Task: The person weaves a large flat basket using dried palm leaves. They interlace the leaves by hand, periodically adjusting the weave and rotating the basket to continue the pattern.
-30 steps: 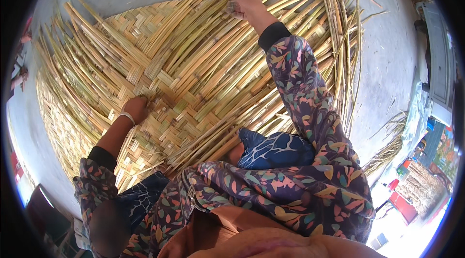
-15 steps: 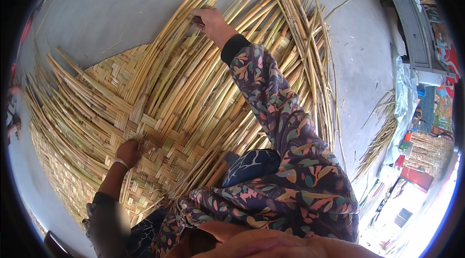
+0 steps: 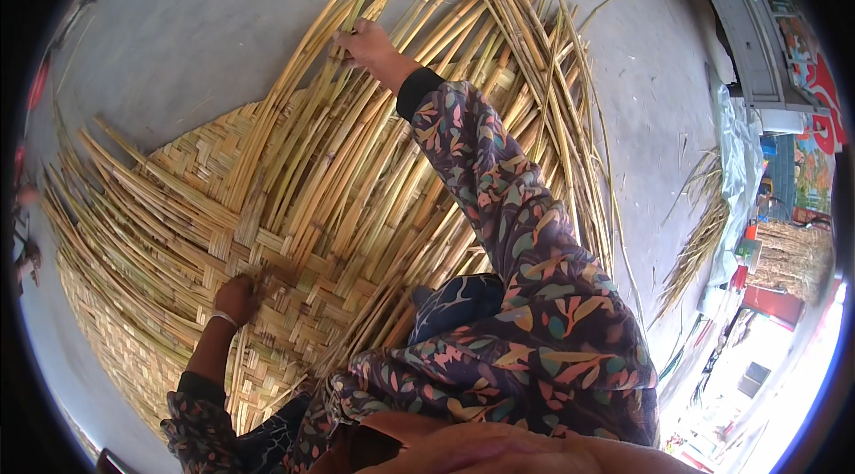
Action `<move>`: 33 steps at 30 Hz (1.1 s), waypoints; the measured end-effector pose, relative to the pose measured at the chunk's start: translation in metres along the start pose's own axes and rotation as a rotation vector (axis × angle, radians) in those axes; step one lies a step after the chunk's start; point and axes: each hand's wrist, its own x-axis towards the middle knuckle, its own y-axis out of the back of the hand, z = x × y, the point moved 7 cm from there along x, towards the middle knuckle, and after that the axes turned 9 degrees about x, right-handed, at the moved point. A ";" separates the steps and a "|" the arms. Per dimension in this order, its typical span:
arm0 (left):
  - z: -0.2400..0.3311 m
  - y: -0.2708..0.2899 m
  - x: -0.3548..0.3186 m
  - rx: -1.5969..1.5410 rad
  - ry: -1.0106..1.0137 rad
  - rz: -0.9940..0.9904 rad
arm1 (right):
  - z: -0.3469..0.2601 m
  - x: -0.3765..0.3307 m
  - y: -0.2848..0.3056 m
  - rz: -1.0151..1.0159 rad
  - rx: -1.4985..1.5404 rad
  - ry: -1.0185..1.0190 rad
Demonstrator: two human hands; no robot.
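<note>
Woven mat [image 3: 212, 149]: flat on the grey floor [image 3: 214, 11], before the person; pale diagonal plait, curved far edge. Loose strips [image 3: 374, 171]: long, slender, straw-yellow to green, fanned. Right hand [image 3: 365, 43]: shifted leftward since a second ago, pinching strips near far ends; judged a different group. Left hand [image 3: 237, 299]: still on the weave, fingers bent; grip cannot be told.

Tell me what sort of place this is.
Likely a weaving workspace, though possibly inside a home: a partly woven mat lies on a smooth grey floor, long unwoven strips spread across it, and dry stalks lie farther right.
</note>
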 end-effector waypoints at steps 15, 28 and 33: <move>-0.012 -0.007 0.000 -0.025 0.013 -0.003 | -0.055 -0.091 0.187 0.638 -1.501 0.404; -0.010 -0.009 0.005 0.002 0.032 -0.032 | -0.045 -0.139 0.369 0.839 -1.371 -0.498; -0.006 -0.002 0.002 -0.027 0.049 -0.048 | -0.060 -0.113 0.291 0.688 -1.672 -0.056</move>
